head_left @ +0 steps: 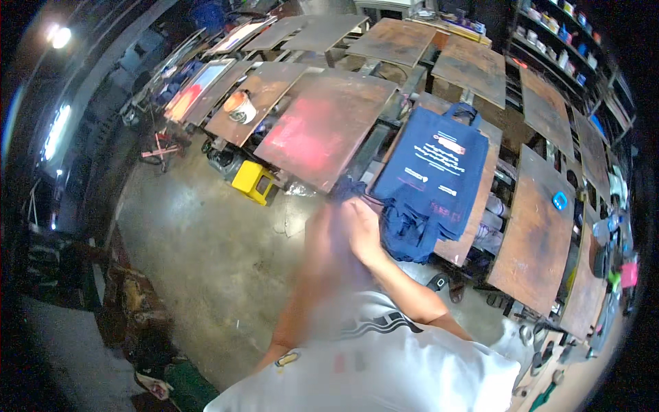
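A navy tote bag with white and pink print lies flat on a brown board to the right, its handles at the far end. More navy fabric is bunched at its near edge. My right hand is beside that bunch, its fingers closed on a piece of navy cloth that shows just beyond them. Close against it on the left is my left hand; a smear over the picture hides its fingers and whatever it may hold.
A pink-stained board lies ahead, with a tub with orange paint on the board left of it. A yellow stool stands on the concrete floor. A blue round object rests on a board at right; shelves hold bottles.
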A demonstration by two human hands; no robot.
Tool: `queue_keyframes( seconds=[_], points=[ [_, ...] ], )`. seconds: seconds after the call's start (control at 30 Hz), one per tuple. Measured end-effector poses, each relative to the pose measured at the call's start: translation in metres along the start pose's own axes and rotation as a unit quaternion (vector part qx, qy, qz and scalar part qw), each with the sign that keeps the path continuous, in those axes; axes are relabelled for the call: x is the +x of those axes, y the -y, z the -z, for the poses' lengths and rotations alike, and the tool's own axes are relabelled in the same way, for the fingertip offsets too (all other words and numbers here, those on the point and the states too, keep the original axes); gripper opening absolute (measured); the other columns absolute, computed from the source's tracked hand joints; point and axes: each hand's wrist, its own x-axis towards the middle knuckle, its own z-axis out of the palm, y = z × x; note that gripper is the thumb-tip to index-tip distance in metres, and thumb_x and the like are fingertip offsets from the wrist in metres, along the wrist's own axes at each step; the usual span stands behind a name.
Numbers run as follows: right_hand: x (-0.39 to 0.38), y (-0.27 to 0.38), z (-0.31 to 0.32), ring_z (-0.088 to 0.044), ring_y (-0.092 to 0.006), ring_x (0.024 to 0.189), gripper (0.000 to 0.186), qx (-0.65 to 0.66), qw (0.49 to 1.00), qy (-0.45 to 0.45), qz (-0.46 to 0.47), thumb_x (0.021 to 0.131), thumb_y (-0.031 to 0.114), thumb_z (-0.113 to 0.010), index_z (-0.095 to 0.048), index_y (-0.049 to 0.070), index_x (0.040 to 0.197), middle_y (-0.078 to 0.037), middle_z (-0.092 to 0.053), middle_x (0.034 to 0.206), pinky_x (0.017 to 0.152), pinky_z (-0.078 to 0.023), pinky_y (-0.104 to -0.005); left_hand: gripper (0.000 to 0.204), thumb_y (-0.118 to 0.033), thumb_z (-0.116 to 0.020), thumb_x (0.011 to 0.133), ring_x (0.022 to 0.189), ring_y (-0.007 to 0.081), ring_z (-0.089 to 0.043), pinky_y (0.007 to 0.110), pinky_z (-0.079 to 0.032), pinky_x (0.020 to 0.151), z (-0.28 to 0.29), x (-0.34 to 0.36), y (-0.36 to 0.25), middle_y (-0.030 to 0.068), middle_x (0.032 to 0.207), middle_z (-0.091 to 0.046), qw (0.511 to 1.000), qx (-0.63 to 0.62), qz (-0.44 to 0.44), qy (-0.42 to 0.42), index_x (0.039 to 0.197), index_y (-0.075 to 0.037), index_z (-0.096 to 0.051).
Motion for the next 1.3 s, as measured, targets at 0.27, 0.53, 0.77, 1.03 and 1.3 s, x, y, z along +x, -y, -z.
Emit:
queue_keyframes(
  seconds=[0.27,0.53,0.77,1.03,1.3],
  points=[
    [0.023,-0.028,-0.088,-0.041,-0.0050,0.067,0.023,-0.120,0.993,0.021,-0.002,0.095,0.019,-0.064,-0.056,0.002,0.080,0.004,-0.046,0.070,0.059,-0.038,-0.0242,0.035,-0.032,-0.047,0.105,0.073,0.0038,-0.054,0.021,-0.044,0.066,0.088,0.049,-0.044,-0.0036,0.081,-0.062,0.997,0.031,-0.033,-0.067,0.091,-0.005,-0.066],
    [0.057,-0.082,-0.196,-0.043,-0.0077,0.068,0.019,-0.093,0.984,-0.130,0.073,0.099,0.018,-0.057,-0.056,0.002,0.088,0.002,-0.049,0.070,0.060,-0.041,-0.0270,0.038,-0.030,-0.052,0.099,0.087,0.0295,-0.068,0.039,-0.050,0.076,0.183,0.091,-0.077,0.0195,0.092,-0.071,0.947,0.314,-0.054,0.044,0.103,0.006,-0.066],
    [0.080,-0.090,-0.252,-0.046,-0.0069,0.075,0.020,-0.102,0.989,-0.101,-0.019,0.102,0.016,-0.045,-0.055,0.003,0.091,0.002,-0.053,0.082,0.066,-0.042,-0.0244,0.036,-0.026,-0.048,0.104,0.063,0.0053,-0.041,0.025,-0.036,0.056,0.231,0.109,-0.075,-0.0041,0.066,-0.048,0.964,0.241,-0.109,0.005,0.079,-0.002,-0.058],
    [0.104,-0.073,-0.296,-0.047,-0.0023,0.073,0.020,-0.025,0.997,-0.073,-0.022,0.103,0.019,-0.050,-0.060,0.004,0.094,0.005,-0.057,0.082,0.065,-0.043,-0.0215,0.039,-0.035,-0.049,0.102,0.081,0.0137,-0.059,0.031,-0.049,0.072,0.261,0.138,-0.079,0.0038,0.087,-0.067,0.996,0.056,-0.057,-0.026,0.095,-0.001,-0.068],
    [0.135,-0.045,-0.331,-0.051,-0.0039,0.075,0.018,0.039,0.990,-0.131,-0.042,0.101,0.020,-0.055,-0.061,0.003,0.102,0.003,-0.061,0.087,0.068,-0.044,-0.0217,0.040,-0.031,-0.050,0.101,0.074,0.0194,-0.062,0.036,-0.049,0.069,0.274,0.189,-0.084,0.0123,0.079,-0.067,0.985,0.105,-0.134,-0.001,0.093,0.003,-0.067]
  ],
)
